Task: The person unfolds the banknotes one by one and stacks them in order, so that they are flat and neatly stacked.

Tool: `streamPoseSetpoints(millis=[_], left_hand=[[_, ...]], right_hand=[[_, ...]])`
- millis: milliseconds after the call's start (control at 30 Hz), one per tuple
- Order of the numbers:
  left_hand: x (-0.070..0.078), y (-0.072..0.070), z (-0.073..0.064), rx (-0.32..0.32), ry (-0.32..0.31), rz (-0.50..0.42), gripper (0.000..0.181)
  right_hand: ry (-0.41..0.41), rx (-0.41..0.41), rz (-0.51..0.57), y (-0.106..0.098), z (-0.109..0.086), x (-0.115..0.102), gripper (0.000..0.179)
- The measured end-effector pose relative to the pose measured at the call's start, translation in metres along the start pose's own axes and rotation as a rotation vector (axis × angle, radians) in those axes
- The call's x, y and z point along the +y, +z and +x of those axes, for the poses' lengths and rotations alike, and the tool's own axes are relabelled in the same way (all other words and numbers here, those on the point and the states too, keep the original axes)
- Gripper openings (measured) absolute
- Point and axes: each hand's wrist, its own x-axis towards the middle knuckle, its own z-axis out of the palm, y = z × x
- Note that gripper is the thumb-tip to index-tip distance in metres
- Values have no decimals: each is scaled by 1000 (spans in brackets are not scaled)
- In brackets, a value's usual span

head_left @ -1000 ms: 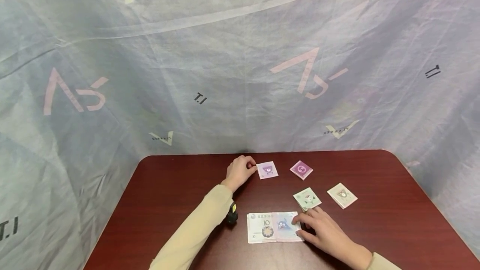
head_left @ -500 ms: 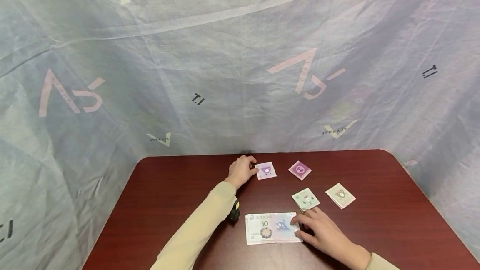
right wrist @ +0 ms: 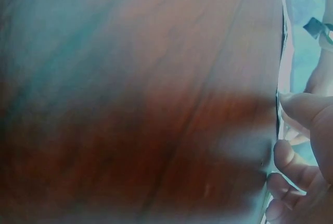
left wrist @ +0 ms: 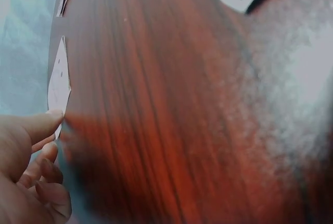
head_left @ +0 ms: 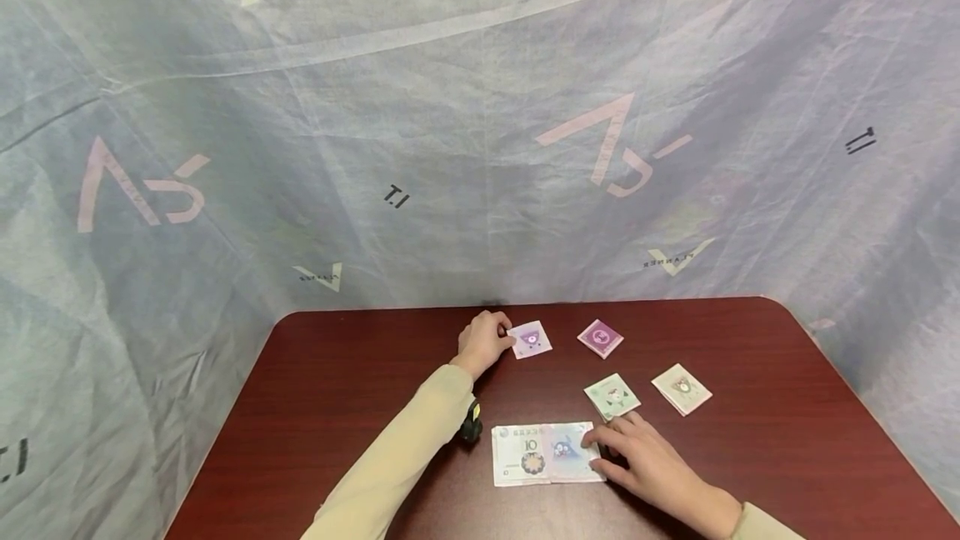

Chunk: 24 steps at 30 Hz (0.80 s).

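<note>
At the far side of the table my left hand (head_left: 481, 342) pinches the left corner of a small white square card (head_left: 531, 340) with a purple cartoon figure. The left wrist view shows my thumb (left wrist: 44, 122) on that corner, the other fingers curled below. Nearer the front, my right hand (head_left: 651, 463) holds the right end of a long play banknote (head_left: 517, 455), thumb and index finger on its edge. The note lies flat, with a 10, a flower and a blue cartoon figure. In the right wrist view the note (right wrist: 285, 62) appears nearly edge-on beside my thumb.
On the dark red wooden table (head_left: 337, 390) lie a magenta square card (head_left: 601, 338), a green one (head_left: 613, 397) by my right fingers, and a cream one (head_left: 681, 389) further right. A grey printed cloth (head_left: 465, 123) hangs along the back and sides.
The fingertips of my left hand have come from the purple-figure card's edge onto its corner, and the card has turned slightly. My right hand and the banknote have stayed put.
</note>
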Motion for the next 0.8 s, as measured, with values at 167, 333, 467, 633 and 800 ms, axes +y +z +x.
streamPoseSetpoints(millis=[167,333,467,633,800], left_hand=[[1,0,-2,7,-21,-12,23],[0,2,-4,29,-23,-9,25],[0,3,-5,55,-10,-28,24],[0,4,-5,94,-12,-51,29],[1,3,-6,84,-16,-27,25]], right_hand=[[-5,4,3,0,0,0,34],[-2,-1,4,0,0,0,34],[-3,3,2,0,-1,0,34],[-4,4,1,0,-1,0,34],[-5,2,0,0,-1,-1,33]])
